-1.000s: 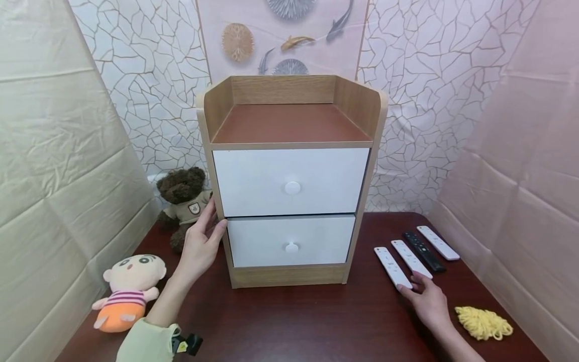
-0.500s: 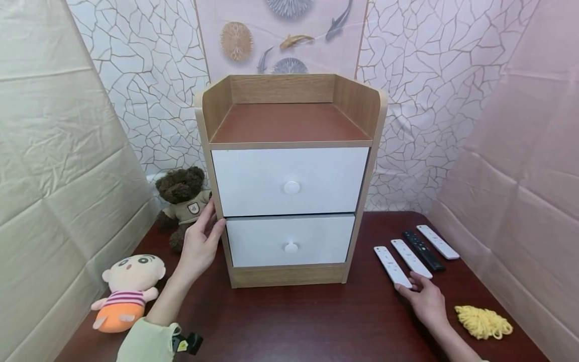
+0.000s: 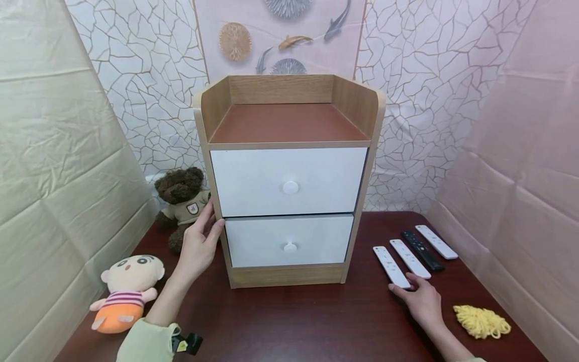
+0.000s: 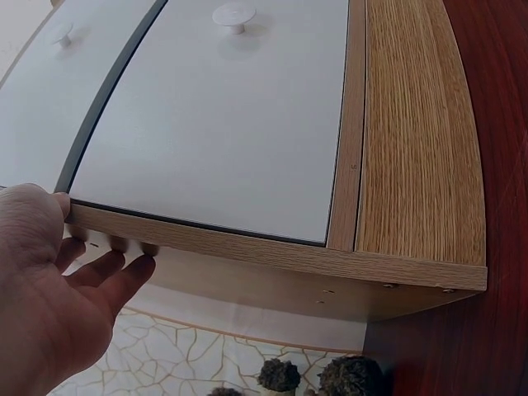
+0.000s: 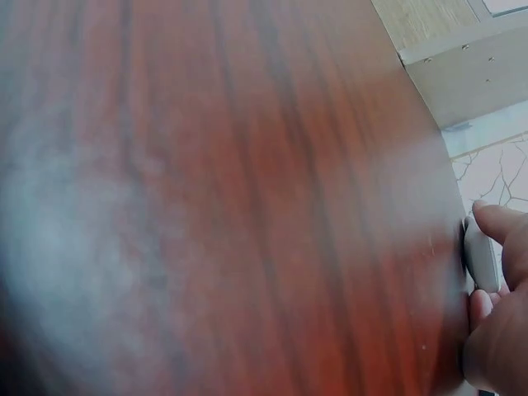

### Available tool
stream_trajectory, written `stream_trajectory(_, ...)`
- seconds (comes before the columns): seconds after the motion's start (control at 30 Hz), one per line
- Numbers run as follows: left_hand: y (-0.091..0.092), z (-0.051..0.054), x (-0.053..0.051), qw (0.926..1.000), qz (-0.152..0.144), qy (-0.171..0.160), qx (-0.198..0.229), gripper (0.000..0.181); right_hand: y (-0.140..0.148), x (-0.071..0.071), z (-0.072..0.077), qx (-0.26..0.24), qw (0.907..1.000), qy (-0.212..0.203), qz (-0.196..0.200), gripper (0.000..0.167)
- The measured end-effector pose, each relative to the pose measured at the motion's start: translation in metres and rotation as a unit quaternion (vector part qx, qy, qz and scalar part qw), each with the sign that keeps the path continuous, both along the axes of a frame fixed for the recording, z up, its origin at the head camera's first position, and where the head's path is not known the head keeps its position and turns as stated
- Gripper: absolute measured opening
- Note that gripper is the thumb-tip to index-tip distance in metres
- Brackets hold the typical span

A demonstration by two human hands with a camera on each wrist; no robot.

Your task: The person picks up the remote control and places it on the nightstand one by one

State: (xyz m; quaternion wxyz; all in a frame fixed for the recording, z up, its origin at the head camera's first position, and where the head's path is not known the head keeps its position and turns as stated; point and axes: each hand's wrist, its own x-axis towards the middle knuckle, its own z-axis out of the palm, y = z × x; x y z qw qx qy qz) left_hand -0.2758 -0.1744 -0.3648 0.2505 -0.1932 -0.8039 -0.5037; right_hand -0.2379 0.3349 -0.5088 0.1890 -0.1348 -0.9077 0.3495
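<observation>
Partly curled, our left hand grips the left side of the cabinet; our right hand narrowly pinches the remote nearest the cabinet. We should squeeze evenly.

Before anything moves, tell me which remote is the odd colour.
The black remote, third from the left in the row of four; the other three are white.

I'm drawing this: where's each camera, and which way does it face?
On the head: looks forward and down at the cabinet; left grip, right grip and arms show.
On the left wrist: looks across the cabinet's drawers; left grip shows.
On the right wrist: looks mostly at the table; right grip shows.
Head and left wrist share the drawers.
</observation>
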Motion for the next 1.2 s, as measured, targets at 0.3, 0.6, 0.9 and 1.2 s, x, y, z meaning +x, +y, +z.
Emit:
stream_trajectory(0.3,-0.0017,-0.0006,0.0001,1.0,0.002,-0.007,0.001,0.059,-0.0034,-0.0017,0.0009,0.017,0.9998,0.01,0.005,0.067)
stream_trajectory(0.6,-0.0017,0.0,0.001,0.9998,0.001,-0.017,0.008,0.058,-0.0054,-0.0035,0.001,0.026,0.9996,0.014,-0.004,0.057)
stream_trajectory(0.9,-0.0009,0.0004,0.0007,0.9996,0.011,-0.026,0.001,0.058,-0.0065,-0.0014,0.0022,0.024,0.9991,0.008,-0.035,0.053)
stream_trajectory(1.2,0.0005,0.0015,0.0016,0.9996,0.021,-0.013,-0.015,0.057,-0.0044,0.001,0.0008,-0.005,0.9971,0.019,-0.074,0.052)
